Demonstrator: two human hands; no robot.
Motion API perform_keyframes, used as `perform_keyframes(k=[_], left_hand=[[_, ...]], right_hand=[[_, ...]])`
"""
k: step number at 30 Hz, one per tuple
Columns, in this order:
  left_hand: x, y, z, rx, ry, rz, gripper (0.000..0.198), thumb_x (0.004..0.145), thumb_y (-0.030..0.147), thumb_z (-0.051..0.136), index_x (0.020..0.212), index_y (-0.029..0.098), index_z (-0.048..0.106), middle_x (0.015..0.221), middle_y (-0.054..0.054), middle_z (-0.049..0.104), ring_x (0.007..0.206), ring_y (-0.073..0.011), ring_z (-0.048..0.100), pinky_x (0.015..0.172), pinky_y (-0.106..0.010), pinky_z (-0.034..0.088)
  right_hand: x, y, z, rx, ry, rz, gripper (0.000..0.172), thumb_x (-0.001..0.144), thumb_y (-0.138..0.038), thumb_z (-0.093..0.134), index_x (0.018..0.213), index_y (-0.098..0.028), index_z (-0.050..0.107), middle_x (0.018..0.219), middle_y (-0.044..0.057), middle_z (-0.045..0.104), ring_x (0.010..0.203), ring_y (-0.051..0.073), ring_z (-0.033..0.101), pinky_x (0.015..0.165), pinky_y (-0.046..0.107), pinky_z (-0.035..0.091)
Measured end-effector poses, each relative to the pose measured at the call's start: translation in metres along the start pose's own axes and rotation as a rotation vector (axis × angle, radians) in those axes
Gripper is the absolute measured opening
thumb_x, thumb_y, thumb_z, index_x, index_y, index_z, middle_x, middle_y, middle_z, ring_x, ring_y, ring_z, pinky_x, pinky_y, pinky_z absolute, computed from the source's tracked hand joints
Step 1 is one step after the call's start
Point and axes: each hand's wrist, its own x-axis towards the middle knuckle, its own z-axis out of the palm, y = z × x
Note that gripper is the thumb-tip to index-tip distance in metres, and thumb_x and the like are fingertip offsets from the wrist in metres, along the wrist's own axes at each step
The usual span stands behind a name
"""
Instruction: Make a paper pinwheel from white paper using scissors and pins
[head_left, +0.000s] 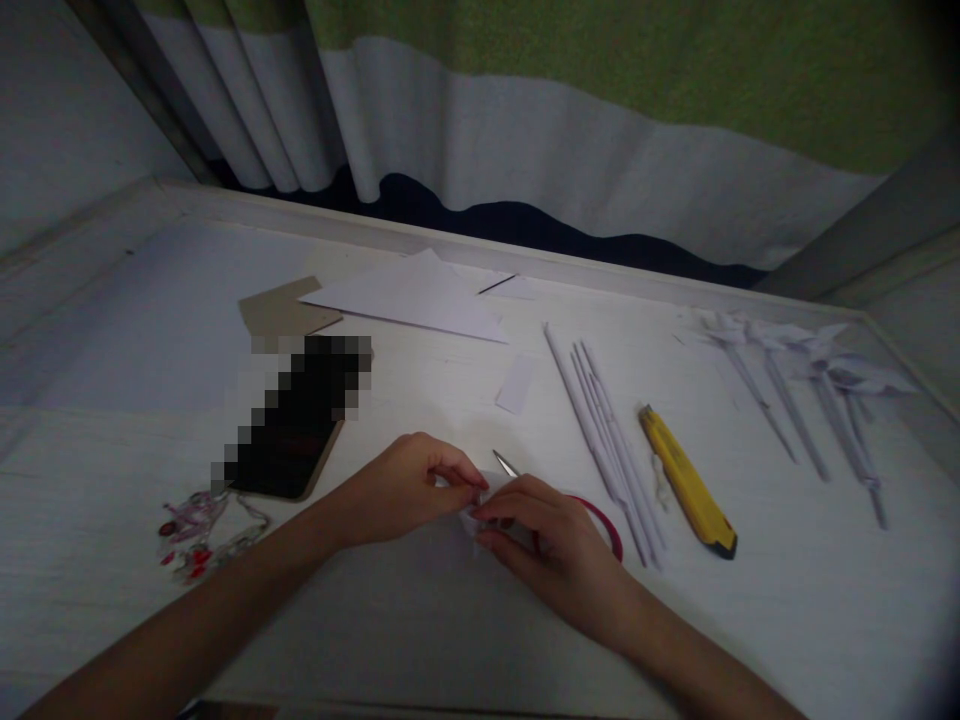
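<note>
Small white paper piece (470, 522) pinched between the left hand (409, 490) and right hand (559, 540)

Two bare hands meet above the tabletop (825, 610), midway between its side edges and nearer the near edge than the far one. Each grip is narrow: thumb and fingers close on the paper piece from either side. The fingers hide much of it, so its exact folds cannot be told.

The paper should be light, soft and easily creased or torn. It is best held by its edges, with light fingertip pressure.

Partly under the right hand lie what look like scissors (506, 464), with a red handle. Toward the right edge come thin white paper rolls (609, 445), then a yellow cutter (684, 480). Near the far right corner rest stemmed paper flowers (832, 360). On the left side lie a dark phone (289, 440) and, nearer the near edge, beaded charms (199, 545).
</note>
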Motion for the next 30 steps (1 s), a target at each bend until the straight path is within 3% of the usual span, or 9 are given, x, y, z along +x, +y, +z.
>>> perform_keyframes(k=[7, 18, 30], left_hand=[[0.001, 0.002, 0.000, -0.020, -0.007, 0.004, 0.018, 0.072, 0.021, 0.051, 0.079, 0.014, 0.066, 0.077, -0.002, 0.068, 0.072, -0.0148, 0.061, 0.064, -0.021, 0.045], [0.001, 0.002, -0.002, 0.101, -0.047, -0.022, 0.022, 0.073, 0.024, 0.050, 0.083, 0.014, 0.067, 0.072, -0.002, 0.068, 0.062, -0.0128, 0.057, 0.052, -0.018, 0.039], [0.009, -0.011, 0.000, -0.062, -0.154, -0.026, 0.023, 0.072, 0.028, 0.054, 0.080, 0.011, 0.067, 0.072, -0.005, 0.068, 0.066, -0.0147, 0.059, 0.055, -0.019, 0.041]], right_hand=[[0.002, -0.001, -0.002, 0.034, -0.007, 0.032, 0.014, 0.074, -0.014, 0.057, 0.088, -0.018, 0.059, 0.081, 0.002, 0.060, 0.075, 0.010, 0.053, 0.066, 0.024, 0.044], [0.001, 0.004, 0.001, 0.140, -0.009, 0.097, 0.015, 0.075, -0.014, 0.054, 0.089, -0.020, 0.058, 0.083, 0.001, 0.058, 0.075, 0.011, 0.053, 0.065, 0.025, 0.042], [0.004, 0.020, 0.008, 0.281, -0.021, 0.269, 0.011, 0.075, -0.021, 0.054, 0.084, -0.017, 0.060, 0.073, 0.001, 0.060, 0.064, 0.011, 0.053, 0.057, 0.023, 0.041]])
